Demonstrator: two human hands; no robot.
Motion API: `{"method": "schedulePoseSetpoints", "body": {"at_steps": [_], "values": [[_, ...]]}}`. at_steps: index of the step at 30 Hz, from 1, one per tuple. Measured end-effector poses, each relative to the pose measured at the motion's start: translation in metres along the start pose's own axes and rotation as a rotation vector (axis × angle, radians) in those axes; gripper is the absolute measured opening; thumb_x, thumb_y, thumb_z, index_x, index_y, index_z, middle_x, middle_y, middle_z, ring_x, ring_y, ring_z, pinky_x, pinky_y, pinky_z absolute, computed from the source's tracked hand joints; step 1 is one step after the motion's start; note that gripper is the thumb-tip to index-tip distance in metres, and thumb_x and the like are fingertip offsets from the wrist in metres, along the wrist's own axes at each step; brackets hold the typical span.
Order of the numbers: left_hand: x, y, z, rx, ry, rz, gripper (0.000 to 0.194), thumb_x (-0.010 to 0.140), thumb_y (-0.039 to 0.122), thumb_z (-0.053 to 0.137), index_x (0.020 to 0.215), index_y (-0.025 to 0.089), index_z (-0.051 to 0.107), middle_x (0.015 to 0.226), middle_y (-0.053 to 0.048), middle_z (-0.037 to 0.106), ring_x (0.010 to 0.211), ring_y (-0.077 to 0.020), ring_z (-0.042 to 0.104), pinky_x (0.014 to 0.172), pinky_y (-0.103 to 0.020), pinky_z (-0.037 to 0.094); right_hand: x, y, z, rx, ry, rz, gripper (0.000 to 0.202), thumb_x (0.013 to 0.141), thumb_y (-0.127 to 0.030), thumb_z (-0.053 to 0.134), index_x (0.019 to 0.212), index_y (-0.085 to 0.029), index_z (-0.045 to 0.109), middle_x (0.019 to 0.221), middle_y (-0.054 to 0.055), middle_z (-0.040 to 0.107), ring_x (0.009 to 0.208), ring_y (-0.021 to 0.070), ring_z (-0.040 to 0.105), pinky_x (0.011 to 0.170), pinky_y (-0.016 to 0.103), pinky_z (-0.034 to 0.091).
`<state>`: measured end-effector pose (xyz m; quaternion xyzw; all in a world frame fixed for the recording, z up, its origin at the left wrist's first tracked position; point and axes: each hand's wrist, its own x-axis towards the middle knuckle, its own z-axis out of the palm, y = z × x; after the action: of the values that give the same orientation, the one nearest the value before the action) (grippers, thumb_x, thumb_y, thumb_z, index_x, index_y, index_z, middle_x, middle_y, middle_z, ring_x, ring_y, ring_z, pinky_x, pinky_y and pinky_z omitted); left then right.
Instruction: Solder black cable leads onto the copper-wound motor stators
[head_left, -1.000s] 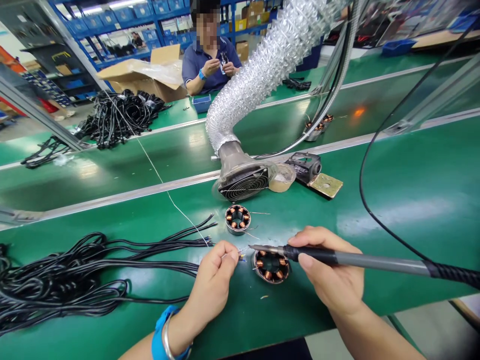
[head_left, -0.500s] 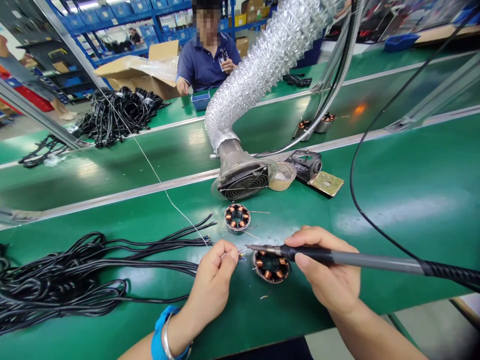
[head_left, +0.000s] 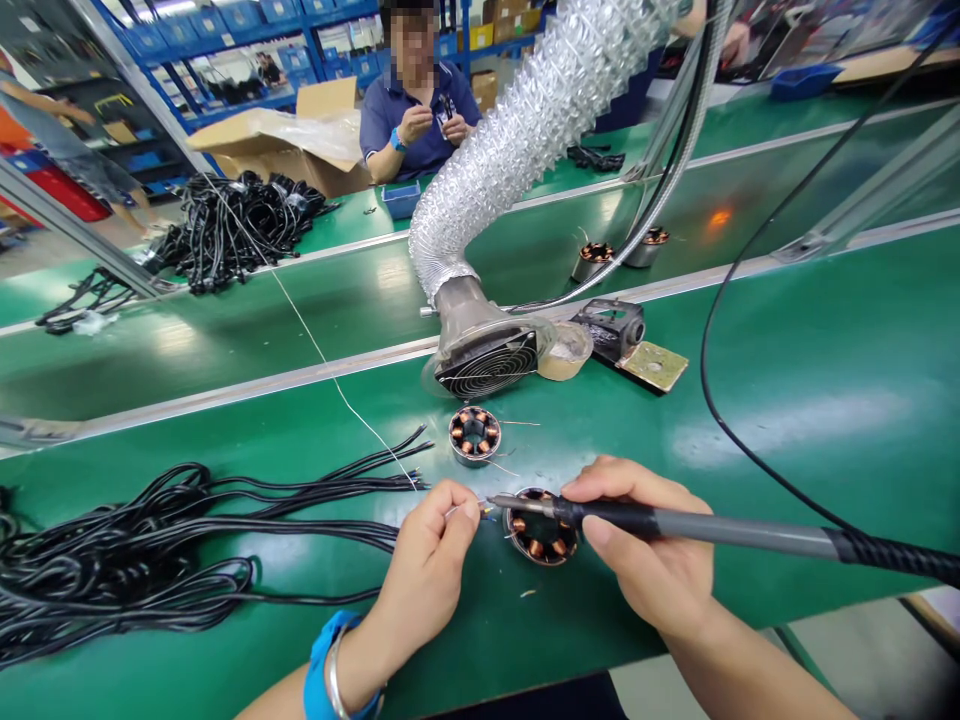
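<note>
My left hand (head_left: 435,550) pinches the end of a black cable, whose thin coloured wires (head_left: 487,513) stick out past the fingertips. In my right hand (head_left: 652,550) is a soldering iron (head_left: 712,528) with a grey handle, pointing left. Its tip is close to the wire ends; whether they touch cannot be made out. Under the iron lies a round stator with copper coils (head_left: 541,550), partly covered by it. A second stator (head_left: 475,435) sits just behind, thin copper leads reaching right. A thin pale wire (head_left: 345,400) runs down to near my left fingers.
Black cables (head_left: 112,560) are heaped at the left. Beyond the stators stand a fume extractor (head_left: 487,365) on a silver duct (head_left: 517,140) and an iron stand (head_left: 615,330). Two more stators (head_left: 595,258) are on the conveyor. A person (head_left: 420,100) sits across it.
The iron and my right hand have shifted slightly left, the tip nearer my left fingertips. Across the conveyor, the person has raised one hand towards the other.
</note>
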<state>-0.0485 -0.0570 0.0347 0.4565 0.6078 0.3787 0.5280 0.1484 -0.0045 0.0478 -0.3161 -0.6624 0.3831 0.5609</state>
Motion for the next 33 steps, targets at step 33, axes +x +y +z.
{"method": "schedulePoseSetpoints", "body": {"at_steps": [33], "values": [[-0.002,0.004,0.001,0.041,-0.007,-0.001,0.03,0.096,0.044,0.043,0.078,0.019,0.047,0.062,0.007,0.027,0.056,-0.0101,0.023,0.054,-0.024,0.023,0.003,-0.016,0.006,-0.045,-0.057,-0.292,0.026,0.072,-0.01,0.052,0.092,-0.017,0.067,0.058,0.001,0.055,0.044,0.0134,0.047,0.044,0.029,0.038]]}}
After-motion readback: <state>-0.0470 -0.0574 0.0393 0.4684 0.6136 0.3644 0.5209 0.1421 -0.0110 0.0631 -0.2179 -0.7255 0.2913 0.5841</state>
